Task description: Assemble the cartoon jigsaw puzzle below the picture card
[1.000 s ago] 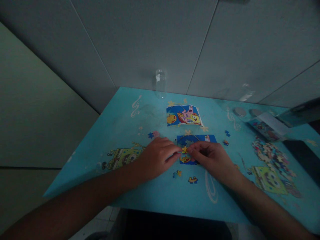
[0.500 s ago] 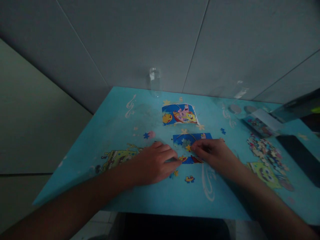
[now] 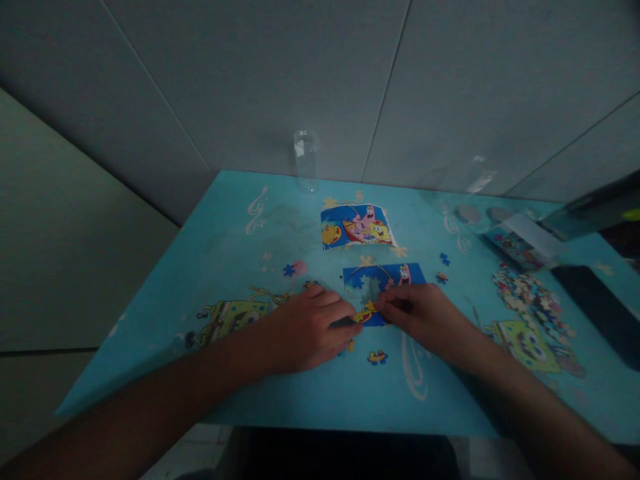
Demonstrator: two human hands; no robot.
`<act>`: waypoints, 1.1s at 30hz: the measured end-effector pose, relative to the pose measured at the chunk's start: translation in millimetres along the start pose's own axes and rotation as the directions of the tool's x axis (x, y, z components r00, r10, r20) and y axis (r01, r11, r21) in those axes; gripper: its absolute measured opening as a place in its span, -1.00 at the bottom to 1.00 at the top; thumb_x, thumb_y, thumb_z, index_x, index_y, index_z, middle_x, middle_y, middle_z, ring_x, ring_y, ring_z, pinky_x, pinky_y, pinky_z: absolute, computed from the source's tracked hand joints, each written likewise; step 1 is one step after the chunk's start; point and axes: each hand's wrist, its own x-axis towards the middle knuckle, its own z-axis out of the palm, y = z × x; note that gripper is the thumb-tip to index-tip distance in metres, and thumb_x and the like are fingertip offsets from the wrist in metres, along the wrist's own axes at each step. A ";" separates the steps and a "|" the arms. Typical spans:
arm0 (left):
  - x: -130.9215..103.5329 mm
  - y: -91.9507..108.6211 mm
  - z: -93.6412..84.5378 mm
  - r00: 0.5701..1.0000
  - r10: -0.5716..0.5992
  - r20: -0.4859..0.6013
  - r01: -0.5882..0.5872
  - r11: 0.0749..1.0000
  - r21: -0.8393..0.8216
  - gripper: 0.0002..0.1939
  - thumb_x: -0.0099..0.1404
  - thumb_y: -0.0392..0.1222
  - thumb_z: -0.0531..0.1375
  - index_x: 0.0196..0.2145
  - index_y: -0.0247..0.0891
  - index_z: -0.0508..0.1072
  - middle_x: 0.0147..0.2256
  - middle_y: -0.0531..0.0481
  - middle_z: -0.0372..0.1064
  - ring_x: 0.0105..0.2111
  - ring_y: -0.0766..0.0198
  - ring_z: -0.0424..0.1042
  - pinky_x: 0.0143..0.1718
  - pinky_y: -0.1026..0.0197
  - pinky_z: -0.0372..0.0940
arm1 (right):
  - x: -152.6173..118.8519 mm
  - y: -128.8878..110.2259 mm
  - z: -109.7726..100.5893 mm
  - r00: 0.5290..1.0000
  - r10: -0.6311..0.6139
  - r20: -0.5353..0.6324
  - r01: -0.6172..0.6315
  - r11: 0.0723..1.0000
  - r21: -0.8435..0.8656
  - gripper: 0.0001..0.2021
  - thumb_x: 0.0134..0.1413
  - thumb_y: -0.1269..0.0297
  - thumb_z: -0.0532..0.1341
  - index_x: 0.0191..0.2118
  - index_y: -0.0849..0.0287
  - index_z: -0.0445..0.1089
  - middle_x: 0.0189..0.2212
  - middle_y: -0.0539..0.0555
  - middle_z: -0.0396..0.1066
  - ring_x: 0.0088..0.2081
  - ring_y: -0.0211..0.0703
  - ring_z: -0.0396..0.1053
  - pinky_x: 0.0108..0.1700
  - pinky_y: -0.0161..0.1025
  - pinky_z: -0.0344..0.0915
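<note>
A partly assembled jigsaw puzzle (image 3: 350,273) with a blue cartoon picture lies between my hands, with a gap in its middle where the table shows. My right hand (image 3: 425,310) is closed in a pinch on a small yellow puzzle piece (image 3: 371,307) at the lower edge of that gap. At the puzzle's lower left corner, my left hand (image 3: 317,330) has its fingers bent and its fingertips against the edge. Its palm side is hidden. Beyond the puzzle lies a picture sheet (image 3: 357,227) with the same cartoon scene.
Loose puzzle pieces lie around, such as a yellow-blue piece (image 3: 377,357) and a blue piece (image 3: 289,270). At right are a pile of pieces (image 3: 533,300), a dark phone-like slab (image 3: 597,313), a box (image 3: 523,243) and round lids (image 3: 469,214). A clear jar (image 3: 306,163) stands near the wall.
My right hand has moved slightly left and down with the yellow puzzle piece, nearer the puzzle's lower row. My left hand stays at the puzzle's edge. The view has shifted slightly.
</note>
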 end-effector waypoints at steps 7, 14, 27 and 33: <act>-0.5 0.9 -1.1 1.000 -0.007 0.016 0.008 1.000 -0.006 -0.75 0.50 -0.12 0.14 0.06 -0.17 0.48 -0.07 -0.07 0.43 -0.11 0.12 0.35 -0.07 0.00 0.12 | 1.1 3.1 1.7 0.999 -0.008 -0.041 0.004 0.995 -0.104 -0.78 0.26 0.27 0.19 -0.39 0.11 0.51 -0.53 -0.03 0.43 -0.51 -0.23 0.29 -0.43 -0.24 0.14; -0.6 1.4 -0.2 1.000 -0.011 0.013 0.011 1.000 -0.005 -0.73 0.48 -0.11 0.17 0.09 -0.16 0.46 -0.06 -0.07 0.43 -0.11 0.11 0.35 -0.06 -0.01 0.12 | 0.5 2.9 1.1 0.999 -0.010 -0.040 0.006 0.994 -0.110 -0.80 0.28 0.25 0.19 -0.34 0.09 0.54 -0.50 -0.02 0.48 -0.49 -0.21 0.36 -0.41 -0.23 0.19; 0.5 2.8 -0.8 1.000 -0.016 0.003 0.016 1.000 0.007 -0.70 0.45 -0.11 0.21 0.10 -0.15 0.46 -0.04 -0.08 0.42 -0.09 0.11 0.35 -0.05 0.01 0.14 | 1.0 -1.7 1.1 0.998 0.023 -0.060 -0.031 0.990 -0.137 -0.83 0.25 0.23 0.22 -0.32 0.10 0.55 -0.53 0.00 0.47 -0.53 -0.22 0.33 -0.46 -0.24 0.16; -0.3 3.1 -0.9 1.000 -0.022 -0.008 0.022 1.000 -0.003 -0.69 0.43 -0.12 0.22 0.10 -0.15 0.46 -0.04 -0.08 0.42 -0.08 0.12 0.35 -0.04 0.03 0.16 | 1.3 -3.2 1.3 0.997 0.010 -0.072 -0.020 0.990 -0.137 -0.83 0.23 0.25 0.22 -0.34 0.10 0.55 -0.51 0.01 0.49 -0.52 -0.22 0.35 -0.45 -0.24 0.16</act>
